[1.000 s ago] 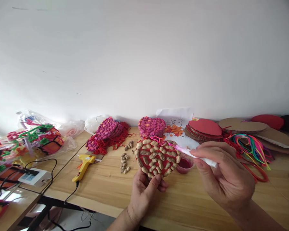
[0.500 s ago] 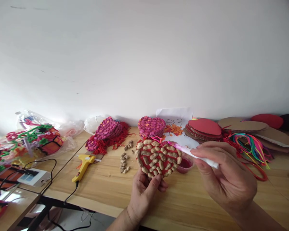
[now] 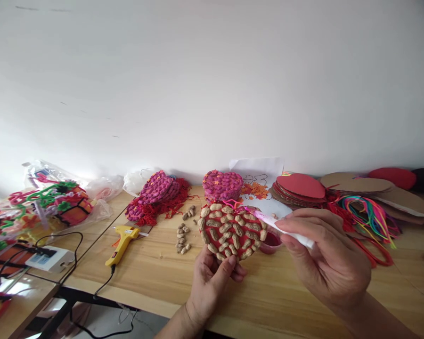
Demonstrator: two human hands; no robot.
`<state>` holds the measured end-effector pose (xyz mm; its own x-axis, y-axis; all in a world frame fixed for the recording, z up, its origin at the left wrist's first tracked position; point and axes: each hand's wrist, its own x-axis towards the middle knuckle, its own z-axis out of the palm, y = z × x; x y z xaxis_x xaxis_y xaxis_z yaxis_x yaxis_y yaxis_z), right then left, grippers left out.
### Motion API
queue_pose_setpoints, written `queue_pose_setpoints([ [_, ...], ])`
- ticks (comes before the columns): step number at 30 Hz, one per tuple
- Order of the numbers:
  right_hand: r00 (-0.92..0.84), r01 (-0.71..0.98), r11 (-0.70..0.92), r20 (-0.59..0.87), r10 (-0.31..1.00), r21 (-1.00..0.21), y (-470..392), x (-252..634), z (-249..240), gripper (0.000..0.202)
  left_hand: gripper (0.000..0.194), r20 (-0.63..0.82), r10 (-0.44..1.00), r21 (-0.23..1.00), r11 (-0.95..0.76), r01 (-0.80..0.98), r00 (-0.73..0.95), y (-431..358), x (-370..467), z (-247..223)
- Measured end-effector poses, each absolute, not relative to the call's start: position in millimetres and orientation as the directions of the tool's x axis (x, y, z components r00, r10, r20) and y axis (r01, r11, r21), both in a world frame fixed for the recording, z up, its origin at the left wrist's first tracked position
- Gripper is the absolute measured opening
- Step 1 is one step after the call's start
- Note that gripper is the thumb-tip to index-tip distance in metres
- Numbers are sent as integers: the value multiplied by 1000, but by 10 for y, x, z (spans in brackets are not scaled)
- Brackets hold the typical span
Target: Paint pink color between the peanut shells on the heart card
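Note:
My left hand [image 3: 214, 282] grips the lower edge of a peanut-covered red plaque [image 3: 217, 230], thumb in front and fingers behind, tilting it up above the table. Unshelled tan peanuts cover its red face. Between the thumb and fingers of my right hand [image 3: 332, 259] is a white-handled paintbrush [image 3: 279, 226]. Its pink-stained tip is at the plaque's upper right edge, where a peanut looks pinkish. Behind the plaque's right side, partly hidden, stands a small cup of dark pink paint [image 3: 271, 241]. Loose peanuts [image 3: 182, 238] lie to the left of the plaque.
A yellow glue gun [image 3: 122, 245] with a black cord lies left of the peanuts. Pink peanut plaques [image 3: 222, 186] stand along the wall. Stacked red cardboard shapes [image 3: 300, 186] and colourful cords [image 3: 363, 214] are at right. A white power strip [image 3: 49, 260] sits at left.
My right hand and the paintbrush have shifted slightly left, bringing the tip further onto the plaque's upper right edge. My left hand and the plaque have stayed nearly still.

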<state>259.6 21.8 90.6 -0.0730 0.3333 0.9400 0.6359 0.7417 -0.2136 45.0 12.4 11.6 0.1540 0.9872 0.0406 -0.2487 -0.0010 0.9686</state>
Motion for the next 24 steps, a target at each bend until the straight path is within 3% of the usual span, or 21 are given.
queue_pose_setpoints([
  [15, -32, 629, 735, 936, 351, -254, 233, 2589, 875, 29, 29, 39, 992, 976, -12, -219, 119, 124, 464, 166],
  [24, -144, 603, 774, 928, 343, -192, 205, 2535, 934, 27, 30, 54, 994, 982, -35, -183, 97, 86, 488, 185],
])
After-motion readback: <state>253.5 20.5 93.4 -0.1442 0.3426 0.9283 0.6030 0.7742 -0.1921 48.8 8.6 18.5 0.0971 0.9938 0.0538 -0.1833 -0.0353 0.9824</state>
